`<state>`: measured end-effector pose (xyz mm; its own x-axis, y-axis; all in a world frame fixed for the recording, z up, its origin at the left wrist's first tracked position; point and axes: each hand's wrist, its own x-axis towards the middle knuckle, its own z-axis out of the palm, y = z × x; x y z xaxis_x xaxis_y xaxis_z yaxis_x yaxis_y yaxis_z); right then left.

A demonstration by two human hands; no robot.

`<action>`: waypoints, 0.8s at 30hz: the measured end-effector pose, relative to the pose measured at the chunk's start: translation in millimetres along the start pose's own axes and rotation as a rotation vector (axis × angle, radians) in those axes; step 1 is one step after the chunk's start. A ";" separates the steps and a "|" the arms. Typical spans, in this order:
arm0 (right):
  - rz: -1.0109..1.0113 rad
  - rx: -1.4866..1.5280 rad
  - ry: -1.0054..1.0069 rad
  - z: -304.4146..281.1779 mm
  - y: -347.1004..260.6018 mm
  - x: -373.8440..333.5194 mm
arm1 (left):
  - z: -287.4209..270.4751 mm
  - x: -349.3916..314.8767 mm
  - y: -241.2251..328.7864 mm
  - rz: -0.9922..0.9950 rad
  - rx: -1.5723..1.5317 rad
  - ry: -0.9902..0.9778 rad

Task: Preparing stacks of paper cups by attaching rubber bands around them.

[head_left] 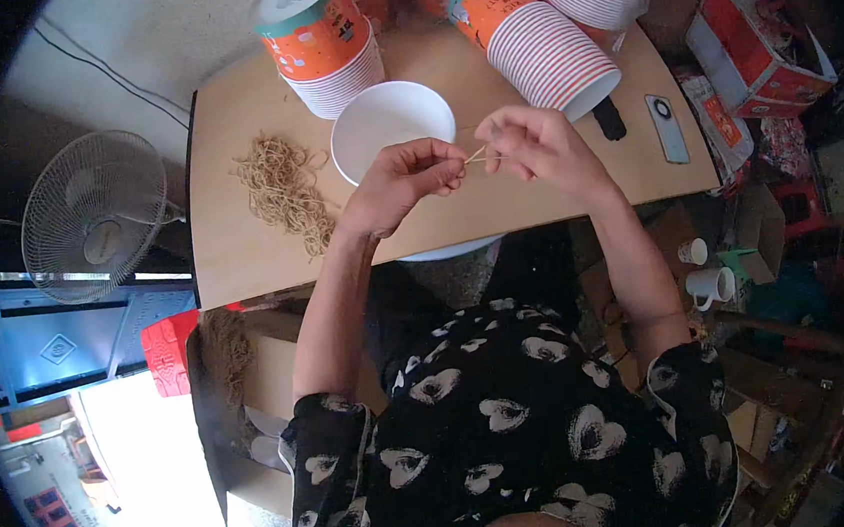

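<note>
Thin tan strand (476,157) between two hands, over the near part of the surface (547,197).
The left hand (413,179) has its thumb and fingers closed together on one end of the strand; the right hand (542,148) has its fingers loosely curled at the other end, and whether they grip it I cannot tell. Just behind the left hand stands a white tub (392,126), with a tangled pile of tan strands (283,187) to its left. Stacked paper tubs (554,56) lie tipped behind the right hand, and a phone (666,129) lies farther right.
</note>
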<state>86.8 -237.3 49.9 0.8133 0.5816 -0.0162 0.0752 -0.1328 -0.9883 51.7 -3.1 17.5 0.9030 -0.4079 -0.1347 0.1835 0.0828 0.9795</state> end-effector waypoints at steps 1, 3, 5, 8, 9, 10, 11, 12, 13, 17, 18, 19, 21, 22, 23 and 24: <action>-0.034 -0.060 -0.008 0.6 -1.3 -1.3 | -0.3 0.4 0.2 -0.001 0.000 0.001; -0.068 -0.064 -0.011 -0.1 7.1 0.8 | -0.1 1.9 0.6 -0.006 -0.001 -0.003; -0.100 -0.069 -0.011 -2.0 10.8 1.9 | 1.2 1.3 3.7 -0.002 0.012 -0.005; -0.084 -0.076 -0.035 -3.0 9.1 3.2 | 1.8 2.6 4.7 0.008 0.032 -0.005; -0.069 -0.108 -0.015 -2.6 8.7 3.4 | 1.6 2.3 4.7 0.013 0.042 -0.002; -0.055 -0.140 0.005 -2.2 8.2 3.7 | 1.5 2.0 4.5 0.011 0.043 0.001; -0.055 -0.138 0.002 -1.8 7.5 4.4 | 1.6 1.7 4.1 0.015 0.066 0.009; -0.057 -0.149 -0.001 -1.7 6.6 4.5 | 2.1 2.1 3.6 0.019 0.088 0.014; -0.058 -0.160 -0.005 -1.3 6.1 4.8 | 2.6 2.2 3.1 0.018 0.088 0.013; -0.129 -0.068 0.028 7.4 15.3 9.7 | 2.2 -0.6 1.9 0.037 0.160 0.017; -0.182 -0.052 0.054 9.7 19.1 11.5 | 2.2 -0.9 1.3 0.055 0.174 0.004; -0.235 -0.037 0.081 11.0 20.8 12.3 | 3.1 -1.4 1.3 0.055 0.173 0.001; -0.122 0.048 0.079 12.2 19.7 10.8 | 4.7 -4.1 1.5 0.119 0.228 0.051; -0.009 0.133 0.075 13.7 19.4 10.3 | 4.9 -4.9 -0.2 0.117 0.229 0.051; -0.009 0.134 0.075 16.1 21.6 10.4 | 5.3 -5.3 -3.0 0.148 0.225 0.079; 0.032 0.223 0.102 19.2 24.6 11.0 | 5.8 -5.8 -5.5 0.179 0.222 0.107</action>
<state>86.6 -218.7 22.5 0.8679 0.4947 -0.0443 -0.0720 0.0371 -0.9967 43.2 -6.4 13.7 0.9513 -0.3057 0.0397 -0.0610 -0.0604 0.9963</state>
